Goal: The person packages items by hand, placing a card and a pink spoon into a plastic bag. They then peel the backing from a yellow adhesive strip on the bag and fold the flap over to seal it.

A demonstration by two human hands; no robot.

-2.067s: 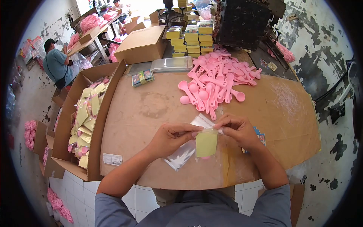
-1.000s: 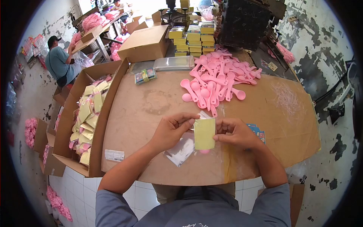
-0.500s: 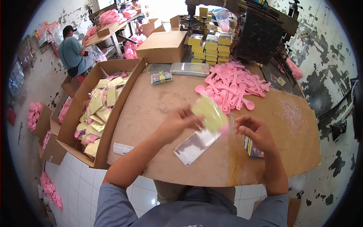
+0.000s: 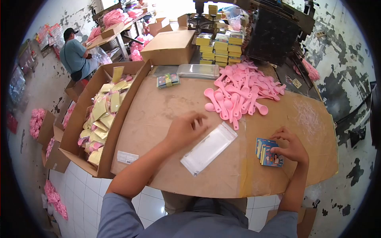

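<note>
My left hand (image 4: 185,129) hovers blurred over the cardboard tabletop (image 4: 158,107), fingers apart and holding nothing. Just to its right lies a flat stack of clear plastic sleeves (image 4: 208,148). My right hand (image 4: 291,146) sits at the right on a small stack of printed cards (image 4: 266,152), with its fingertips pinched on the top card. A yellow packet (image 4: 118,73) stands on end over the far part of the open carton (image 4: 75,119) at the left, which holds several filled yellow packets (image 4: 99,113).
A pile of pink plastic spoons (image 4: 242,89) lies behind the sleeves. A banded card bundle (image 4: 168,80), a clear tray (image 4: 197,70), yellow boxes (image 4: 216,47) and a closed carton (image 4: 168,47) sit at the back. Another person (image 4: 75,55) works at far left.
The yellow packet left both hands and went leftward into the carton. My left hand opened and drew back. My right hand moved right and down onto the card stack.
</note>
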